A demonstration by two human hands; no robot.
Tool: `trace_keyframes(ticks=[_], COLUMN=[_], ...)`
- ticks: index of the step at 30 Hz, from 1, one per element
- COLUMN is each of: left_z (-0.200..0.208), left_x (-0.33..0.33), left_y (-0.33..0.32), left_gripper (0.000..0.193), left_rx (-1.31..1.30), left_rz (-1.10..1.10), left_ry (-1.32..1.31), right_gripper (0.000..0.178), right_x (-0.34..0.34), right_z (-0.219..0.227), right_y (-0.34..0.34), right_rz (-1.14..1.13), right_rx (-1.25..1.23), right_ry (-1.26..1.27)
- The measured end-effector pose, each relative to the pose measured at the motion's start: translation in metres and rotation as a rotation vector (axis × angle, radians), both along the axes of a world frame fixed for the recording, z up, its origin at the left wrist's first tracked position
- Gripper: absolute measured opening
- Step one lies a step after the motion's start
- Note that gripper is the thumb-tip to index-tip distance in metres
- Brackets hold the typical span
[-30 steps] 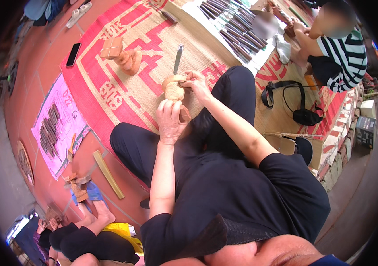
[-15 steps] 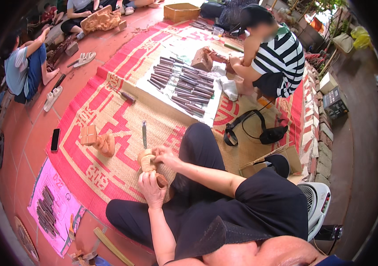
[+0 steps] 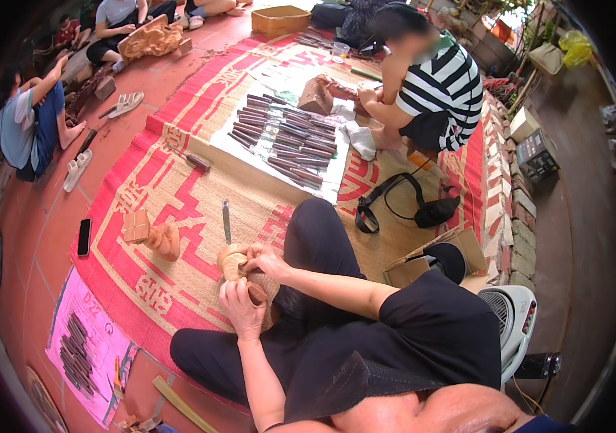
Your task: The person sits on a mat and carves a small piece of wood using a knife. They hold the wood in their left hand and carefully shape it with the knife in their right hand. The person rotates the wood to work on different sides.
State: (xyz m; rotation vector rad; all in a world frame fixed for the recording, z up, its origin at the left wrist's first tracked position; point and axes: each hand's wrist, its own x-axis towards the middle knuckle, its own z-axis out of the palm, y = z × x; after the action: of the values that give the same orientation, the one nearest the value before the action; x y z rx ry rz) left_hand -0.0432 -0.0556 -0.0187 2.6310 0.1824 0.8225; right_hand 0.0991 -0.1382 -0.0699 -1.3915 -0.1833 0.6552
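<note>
A pale carved wooden piece (image 3: pixel 231 258) with a darker wooden end rests near my lap on the mat. My left hand (image 3: pixel 241 304) is closed around its lower part, close to the dark end. At the piece's upper right side, my right hand (image 3: pixel 267 263) has its fingers pinched together; whatever they hold is hidden. Just beyond the carving lies a slim, flat metal tool (image 3: pixel 226 222). To the left stands another wooden carving (image 3: pixel 165 242), rounded and twisted, with a square block at one end.
Rows of dark-handled chisels (image 3: pixel 290 137) lie on white paper ahead. A co-worker in a striped shirt (image 3: pixel 438 94) crouches beyond them. More tools sit on a pink sheet (image 3: pixel 102 346) at left, near a phone (image 3: pixel 84 237). A fan (image 3: pixel 513 325) stands at right.
The whole view has shifted slightly, so things appear a little further left. My right fingers have moved slightly against the carving; my left hand keeps its hold.
</note>
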Motion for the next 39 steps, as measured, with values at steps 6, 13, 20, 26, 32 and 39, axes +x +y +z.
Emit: trace_keyframes(ticks=[6,13,20,26,32,39], left_z=[0.003,-0.006,0.003,0.001,0.000,0.002], left_x=[0.000,0.001,0.001,0.000,0.002,0.000], left_y=[-0.001,0.000,-0.002,0.000,-0.001,0.000], left_gripper=[0.059,0.065,0.058,0.059,0.062,0.062], left_rx=[-0.001,0.008,-0.007,-0.010,-0.008,-0.017], left_rz=[0.008,0.005,0.003,0.016,0.007,0.008], left_ry=[0.017,0.008,0.003,0.007,0.018,0.011], right_gripper=[0.023,0.025,0.023,0.022,0.025,0.028], right_x=[0.031,0.005,0.013,0.004,0.024,0.008], right_z=[-0.014,-0.015,-0.001,-0.012,-0.032,-0.018], right_y=[0.012,0.005,0.010,0.013,0.018,0.018], right_rz=[-0.024,-0.067,-0.055,-0.045,-0.029,-0.084], right_rx=[-0.215,-0.042,-0.038,0.024,-0.027,-0.026], right_ry=[-0.079,-0.298,-0.073,-0.116,-0.095,-0.196])
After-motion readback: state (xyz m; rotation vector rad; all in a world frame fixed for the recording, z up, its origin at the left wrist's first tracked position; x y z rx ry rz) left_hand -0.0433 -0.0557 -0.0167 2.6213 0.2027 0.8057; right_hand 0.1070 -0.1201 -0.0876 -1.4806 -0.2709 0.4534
